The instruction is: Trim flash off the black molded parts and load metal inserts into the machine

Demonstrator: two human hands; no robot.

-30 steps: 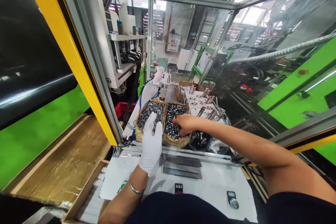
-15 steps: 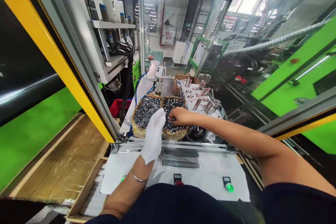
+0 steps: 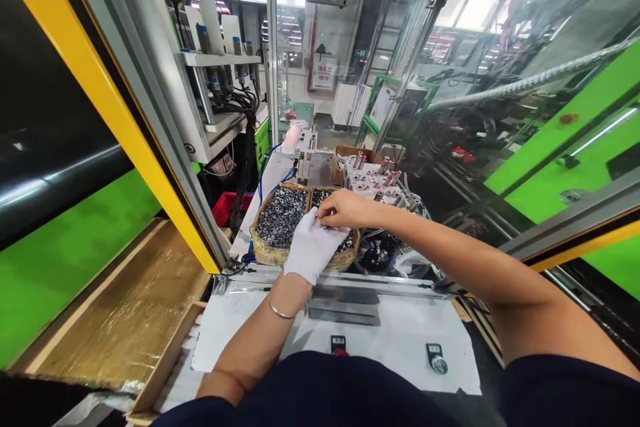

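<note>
My left hand (image 3: pixel 316 247), in a white glove, is over the front of a box of small metal parts. Its fingers are curled together and point right, and whatever lies in them is hidden. My bare right hand (image 3: pixel 345 209) meets it at the thumb, with thumb and forefinger pinched; what they hold is too small to make out. The left box (image 3: pixel 267 251) is filled with small grey ring-like metal pieces (image 3: pixel 281 213). Beside it, the right box (image 3: pixel 345 261) contains shiny dark small parts (image 3: pixel 320 196), partly covered by my hands.
A fixture plate with upright metal pins (image 3: pixel 373 180) stands behind on the right, near a cardboard box (image 3: pixel 340 159). Metal frame posts (image 3: pixel 175 147) flank the opening. In front, a white panel (image 3: pixel 400 347) carries a red button (image 3: pixel 340 351) and a round button (image 3: pixel 439 364).
My right hand has lifted out of the right box and come to my left hand's thumb. My left hand has turned rightward beneath it. A machine head has appeared at the top.
</note>
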